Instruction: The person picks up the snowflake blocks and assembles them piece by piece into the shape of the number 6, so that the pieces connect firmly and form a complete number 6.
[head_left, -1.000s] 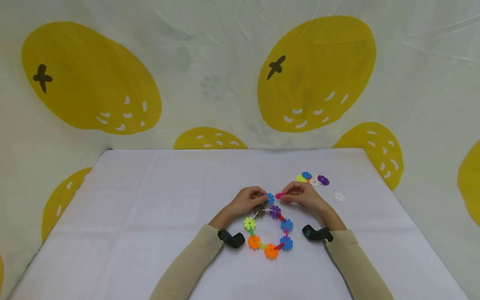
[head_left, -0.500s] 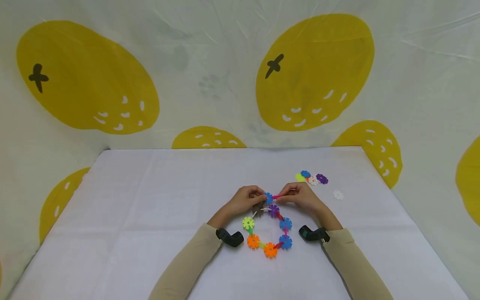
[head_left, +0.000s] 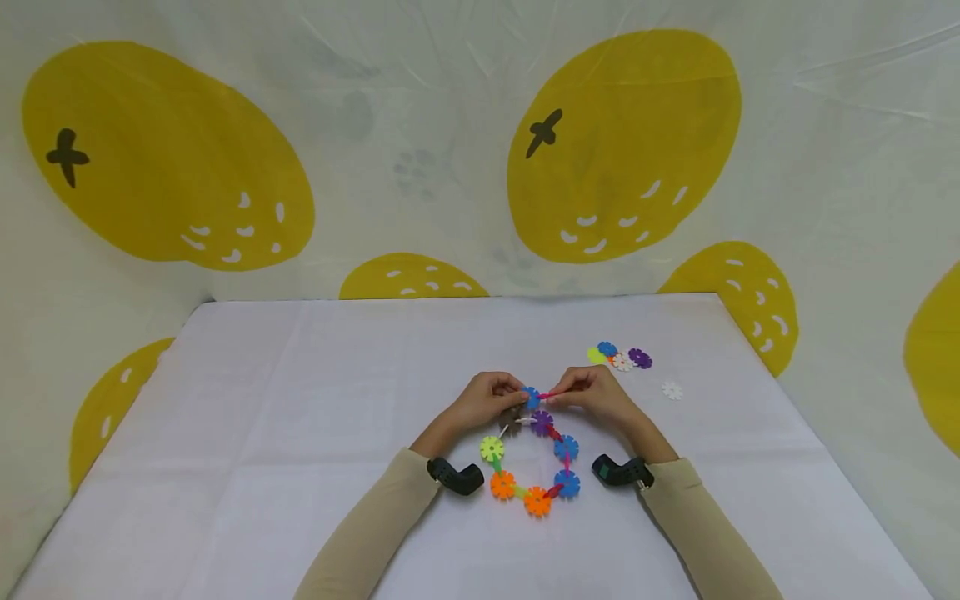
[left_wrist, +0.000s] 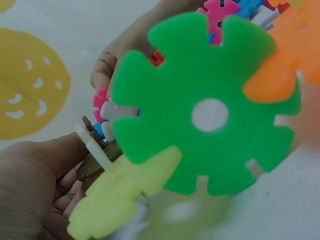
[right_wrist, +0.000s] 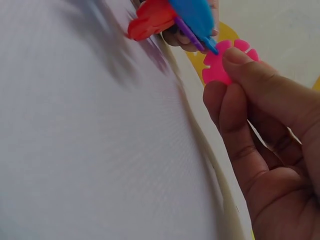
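Meeting beyond the ring (head_left: pixel 537 502), a notched blue disc (head_left: pixel 532 398) and flat pink disc (right_wrist: pixel 215 69) are pinched in curled fingers (right_wrist: pixel 234 112), by left hand (head_left: pixel 478 402) and right hand (head_left: pixel 602 398) respectively.

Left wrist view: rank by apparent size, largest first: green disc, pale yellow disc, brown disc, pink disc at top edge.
1. Green notched disc, close to the camera
2. Pale yellow notched disc, seen tilted
Unranked, below those: brown notched disc, partly hidden, and top-edge pink notched disc; too close to call.
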